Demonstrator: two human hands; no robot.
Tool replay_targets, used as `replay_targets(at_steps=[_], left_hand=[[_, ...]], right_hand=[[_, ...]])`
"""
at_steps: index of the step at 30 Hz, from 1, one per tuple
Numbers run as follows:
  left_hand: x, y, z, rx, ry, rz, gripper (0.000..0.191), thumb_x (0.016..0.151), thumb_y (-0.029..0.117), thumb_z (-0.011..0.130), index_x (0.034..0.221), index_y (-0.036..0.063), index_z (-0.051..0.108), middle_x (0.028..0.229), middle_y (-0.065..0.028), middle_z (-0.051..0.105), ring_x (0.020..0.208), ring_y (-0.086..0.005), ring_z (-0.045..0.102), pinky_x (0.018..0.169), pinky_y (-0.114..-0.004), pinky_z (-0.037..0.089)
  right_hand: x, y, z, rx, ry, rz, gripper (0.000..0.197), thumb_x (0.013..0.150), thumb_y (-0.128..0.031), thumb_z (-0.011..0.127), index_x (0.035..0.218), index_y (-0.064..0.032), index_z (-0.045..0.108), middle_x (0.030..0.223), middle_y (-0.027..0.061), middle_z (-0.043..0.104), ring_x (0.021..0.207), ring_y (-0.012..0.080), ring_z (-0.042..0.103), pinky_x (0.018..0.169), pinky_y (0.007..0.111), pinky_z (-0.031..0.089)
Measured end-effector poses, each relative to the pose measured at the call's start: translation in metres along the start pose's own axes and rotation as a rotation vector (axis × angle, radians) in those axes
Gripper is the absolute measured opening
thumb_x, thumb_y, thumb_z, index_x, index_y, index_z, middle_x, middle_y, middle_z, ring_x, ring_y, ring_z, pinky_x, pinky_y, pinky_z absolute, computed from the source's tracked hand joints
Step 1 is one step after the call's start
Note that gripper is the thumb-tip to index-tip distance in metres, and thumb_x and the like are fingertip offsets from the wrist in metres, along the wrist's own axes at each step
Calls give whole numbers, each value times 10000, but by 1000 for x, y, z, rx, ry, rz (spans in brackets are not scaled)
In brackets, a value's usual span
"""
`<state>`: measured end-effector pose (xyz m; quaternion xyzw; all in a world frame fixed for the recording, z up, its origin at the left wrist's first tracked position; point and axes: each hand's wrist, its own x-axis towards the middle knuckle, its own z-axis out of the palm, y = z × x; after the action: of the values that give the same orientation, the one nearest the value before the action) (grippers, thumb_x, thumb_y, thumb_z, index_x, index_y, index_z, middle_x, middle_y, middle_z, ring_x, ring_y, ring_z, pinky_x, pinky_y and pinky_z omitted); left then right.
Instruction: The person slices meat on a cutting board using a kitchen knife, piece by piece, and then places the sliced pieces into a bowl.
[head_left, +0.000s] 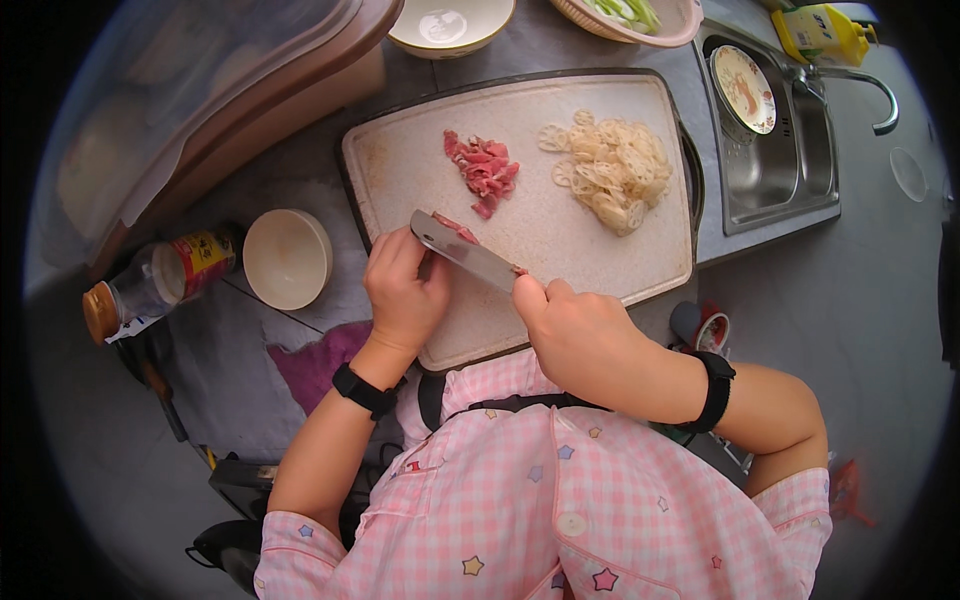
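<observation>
My right hand (585, 330) grips the handle of a kitchen knife (472, 253), whose wide steel blade points to the upper left. Bits of raw red meat (456, 227) show along the blade's far edge. Curled close to the blade's tip is my left hand (405, 289); the blade partly hides its fingers, so whether they pinch anything is unclear. Both hands are over a pale cutting board (405, 161) with a dark rim. Beyond the knife lies a small heap of sliced raw meat (484, 172). A larger pile of lotus root slices (619, 172) occupies the board's right side.
Left of the board stand a white bowl (287, 259), a jar with an orange lid (161, 281) and a large lidded bin (247, 127). A purple cloth (319, 364) lies nearby. Behind are another bowl (450, 26) and a pink basket (675, 22). A steel sink (761, 176) holds a plate (742, 88).
</observation>
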<state>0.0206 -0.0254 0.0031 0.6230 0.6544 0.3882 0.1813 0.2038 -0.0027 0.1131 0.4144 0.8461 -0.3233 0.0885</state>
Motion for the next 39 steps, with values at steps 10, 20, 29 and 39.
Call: replay_targets(at_steps=[10, 20, 29, 39], left_hand=[[0, -3, 0, -46, -22, -44, 98, 701, -6, 642, 789, 18, 606, 754, -124, 606, 727, -330, 574, 653, -405, 468], [4, -1, -4, -83, -43, -62, 95, 711, 6, 653, 789, 22, 601, 762, -126, 613, 726, -328, 573, 660, -396, 465], [1, -3, -4, -53, -72, -55, 84, 755, 20, 658, 828, 25, 616, 802, -114, 630, 739, -311, 580, 673, -386, 473], [1, -3, -4, -181, -54, -116, 101, 782, 30, 676, 871, 16, 631, 856, -112, 656, 755, -272, 618, 684, -340, 489]], right_hand=[[22, 5, 8, 120, 19, -10, 192, 789, -3, 534, 933, 3, 408, 714, 210, 576, 577, 394, 591, 502, 460, 484], [24, 4, 10, 125, -43, 44, 193, 791, 6, 512, 952, 8, 406, 734, 213, 602, 659, 399, 626, 550, 461, 513], [58, 8, 30, 160, 182, -57, 204, 850, -64, 546, 973, 12, 402, 713, 228, 585, 642, 427, 593, 568, 490, 484], [31, 36, -17, 304, 323, -96, 188, 887, -69, 559, 911, -2, 385, 684, 210, 542, 645, 425, 553, 564, 447, 422]])
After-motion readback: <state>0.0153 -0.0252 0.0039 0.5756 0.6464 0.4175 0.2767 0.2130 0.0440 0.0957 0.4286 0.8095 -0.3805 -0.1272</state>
